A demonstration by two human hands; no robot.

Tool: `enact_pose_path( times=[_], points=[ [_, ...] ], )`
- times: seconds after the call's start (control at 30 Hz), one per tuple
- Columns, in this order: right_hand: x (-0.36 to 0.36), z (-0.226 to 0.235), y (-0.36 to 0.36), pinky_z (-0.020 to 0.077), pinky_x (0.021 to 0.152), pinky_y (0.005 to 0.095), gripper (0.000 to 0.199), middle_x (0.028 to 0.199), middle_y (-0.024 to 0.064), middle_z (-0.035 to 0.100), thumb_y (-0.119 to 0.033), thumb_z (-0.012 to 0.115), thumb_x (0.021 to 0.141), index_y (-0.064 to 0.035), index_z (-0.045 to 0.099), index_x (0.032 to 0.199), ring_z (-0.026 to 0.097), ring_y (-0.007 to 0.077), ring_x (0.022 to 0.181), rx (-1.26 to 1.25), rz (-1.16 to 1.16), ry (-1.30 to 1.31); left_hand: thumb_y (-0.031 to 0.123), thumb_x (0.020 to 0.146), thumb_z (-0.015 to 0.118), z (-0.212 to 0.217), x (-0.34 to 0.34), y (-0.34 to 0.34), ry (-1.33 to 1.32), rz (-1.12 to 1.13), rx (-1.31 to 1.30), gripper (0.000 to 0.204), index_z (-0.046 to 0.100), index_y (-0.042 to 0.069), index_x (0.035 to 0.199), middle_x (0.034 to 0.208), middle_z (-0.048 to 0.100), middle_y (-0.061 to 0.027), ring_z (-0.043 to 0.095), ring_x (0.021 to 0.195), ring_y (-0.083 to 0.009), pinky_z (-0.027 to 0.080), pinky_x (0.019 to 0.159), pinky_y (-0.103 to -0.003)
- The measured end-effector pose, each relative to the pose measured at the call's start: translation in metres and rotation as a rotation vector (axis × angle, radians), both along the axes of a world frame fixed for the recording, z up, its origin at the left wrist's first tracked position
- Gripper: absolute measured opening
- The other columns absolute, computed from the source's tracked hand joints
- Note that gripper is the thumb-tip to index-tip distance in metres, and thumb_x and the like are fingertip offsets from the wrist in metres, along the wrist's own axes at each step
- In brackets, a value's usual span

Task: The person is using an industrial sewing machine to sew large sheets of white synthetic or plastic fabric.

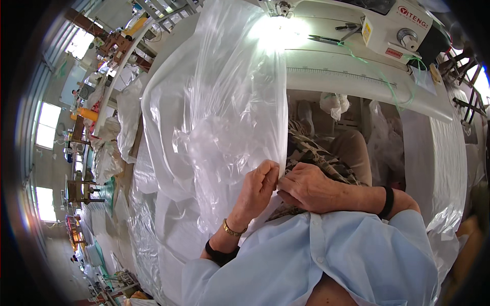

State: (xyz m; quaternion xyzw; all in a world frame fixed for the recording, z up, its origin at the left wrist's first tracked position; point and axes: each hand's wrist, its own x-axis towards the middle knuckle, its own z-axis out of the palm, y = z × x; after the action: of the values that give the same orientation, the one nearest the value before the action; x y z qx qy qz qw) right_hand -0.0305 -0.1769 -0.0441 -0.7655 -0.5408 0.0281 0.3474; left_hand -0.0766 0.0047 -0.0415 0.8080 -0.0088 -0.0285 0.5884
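Head view showed both hands meeting at the edge of a large clear plastic sheet, close to the person's chest. The left hand was closed in a pinch on the sheet's edge, thumb pressed against curled fingers, and the right hand was closed on the same edge just beside it, knuckles up. The sheet rose from the hands toward the white sewing machine on the pale bench and billowed out to the person's left. By my reading, the step in hand was finding or aligning the film's edge (perhaps separating two layers, though the glare made that hard to tell). The next move would seem to call for a firm, even pinch from both hands, since thin film slips and clings. A small bunched plastic bag hung under the bench edge; its contents could not be made out. More clear film lay piled to the left, and scissors rested on the machine bed.
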Motion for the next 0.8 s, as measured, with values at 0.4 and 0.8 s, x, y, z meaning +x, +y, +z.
enact_pose_path(
  times=[0.4,0.8],
  points=[
    [0.083,-0.041,0.052,0.0515,0.077,0.0393,0.029,0.096,0.0138,0.062,-0.013,0.063,0.085,-0.0003,0.058,0.110,0.063,0.0296,0.086,0.453,-0.733,0.496,-0.004,0.080,0.061,0.074,0.005,0.053,-0.523,0.137,0.771,0.009,0.057,0.003,0.085,0.064,0.052,-0.0084,0.053,0.056,-0.0245,0.043,0.053,-0.034],
    [0.084,-0.040,0.125,0.0514,0.079,0.0451,0.021,0.098,0.0168,0.067,-0.019,0.060,0.085,-0.0038,0.066,0.098,0.064,0.0355,0.094,-0.182,0.317,-0.119,0.003,0.079,0.061,0.054,0.009,0.035,-0.440,-0.352,0.793,0.010,0.051,0.003,0.080,0.068,0.056,-0.0120,0.060,0.065,-0.0313,0.047,0.057,-0.040]
  ],
)
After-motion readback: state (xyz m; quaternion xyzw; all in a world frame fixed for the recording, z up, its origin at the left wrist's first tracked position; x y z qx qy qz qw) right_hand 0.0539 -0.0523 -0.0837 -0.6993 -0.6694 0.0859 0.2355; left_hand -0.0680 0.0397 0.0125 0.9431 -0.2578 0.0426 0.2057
